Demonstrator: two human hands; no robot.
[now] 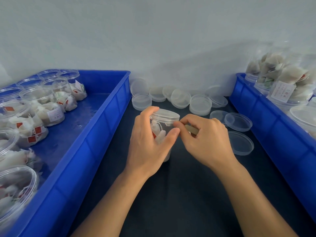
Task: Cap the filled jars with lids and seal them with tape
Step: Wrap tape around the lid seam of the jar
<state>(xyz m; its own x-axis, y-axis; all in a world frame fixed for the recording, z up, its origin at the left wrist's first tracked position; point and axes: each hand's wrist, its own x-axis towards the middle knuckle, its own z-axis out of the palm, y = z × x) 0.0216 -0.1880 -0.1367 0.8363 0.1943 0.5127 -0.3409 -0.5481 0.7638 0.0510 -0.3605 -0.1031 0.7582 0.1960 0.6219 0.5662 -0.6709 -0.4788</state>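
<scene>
A clear plastic jar (160,129) filled with white sachets stands tilted on the dark table, with a clear lid (165,115) on top. My left hand (150,142) grips the jar, fingers round its far side and thumb across the front. My right hand (203,141) holds a small tan tape roll (191,129), only partly visible, and its fingertips pinch at the jar's side just under the lid. Loose clear lids (181,98) lie in stacks and singly behind and to the right of the jar.
A blue crate (95,127) on the left holds several open filled jars (39,100). Another blue crate (266,117) on the right holds filled jars (287,79). Two single lids (239,142) lie near my right hand. A pale wall is behind.
</scene>
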